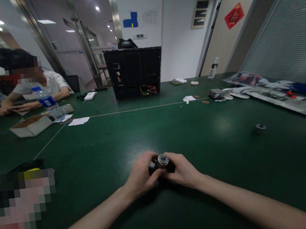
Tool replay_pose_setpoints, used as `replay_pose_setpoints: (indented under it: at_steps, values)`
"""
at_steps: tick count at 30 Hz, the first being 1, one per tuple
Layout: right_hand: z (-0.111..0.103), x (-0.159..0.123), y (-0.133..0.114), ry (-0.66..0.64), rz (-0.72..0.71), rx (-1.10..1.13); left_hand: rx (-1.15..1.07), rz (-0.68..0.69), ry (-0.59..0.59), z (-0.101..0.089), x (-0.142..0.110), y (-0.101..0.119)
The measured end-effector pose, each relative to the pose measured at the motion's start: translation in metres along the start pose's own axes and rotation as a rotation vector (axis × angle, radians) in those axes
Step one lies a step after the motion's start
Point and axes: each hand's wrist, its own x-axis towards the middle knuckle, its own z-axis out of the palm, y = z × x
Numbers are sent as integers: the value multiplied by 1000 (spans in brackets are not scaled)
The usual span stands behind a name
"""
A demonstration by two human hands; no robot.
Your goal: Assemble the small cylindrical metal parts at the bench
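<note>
Fingers (157, 175) on both hands are wrapping snugly around a dark part (163, 160) with a round metal top, and that's pretty much where all the action is happening. Left hand (142, 172) is gripping one side, right hand (182, 168) is gripping the other, and the metal end is facing up between them. It's sitting right in front of the person, low in the middle of the view, over the green counter (220, 184); can't tell if its underside is touching, since the hands are hiding most of it. Progress-wise, I'm guessing we're looking at something partway along: the grip is looking settled, so the picking-up bit is seeming done, but I can't tell if anything is being twisted, fitted or just checked, so what's left is staying a mystery. Over to the right, a small metal piece (261, 127) is standing alone, well apart from the hands, so if those two are belonging together, they're obviously not joined yet. Further back, a big black case (135, 70) is standing upright, and someone in a white shirt (55, 82) is leaning on the far left side.
</note>
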Motion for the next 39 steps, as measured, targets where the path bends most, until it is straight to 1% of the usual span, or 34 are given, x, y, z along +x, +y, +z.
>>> replay_pose_setpoints:
  at_steps: [5, 9, 15, 19, 26, 31, 34, 39]
  values:
    - [1, 0, -2, -4, -55, 63, -43, 36, 12, 0, 0, 0]
    - [0, 0, -4, 22, -102, 119, -70, 42, 38, -1, 1, 2]
    - [-1, 0, -4, 29, -73, 127, -88, 76, -2, -3, 1, 4]
    - [1, 0, 0, 45, -68, 131, -62, 72, -29, -3, 1, 4]
    - [-2, 1, -2, 27, -135, 71, -11, 73, -47, -4, 2, 7]
    - [1, 1, 1, -11, -121, -22, 20, 122, -68, -3, 0, 5]
    - [1, 1, 2, -17, -116, -18, 25, 152, -56, -1, -1, 2]
    - [0, 0, -1, -25, -132, -4, 13, 126, -39, -1, -1, 3]
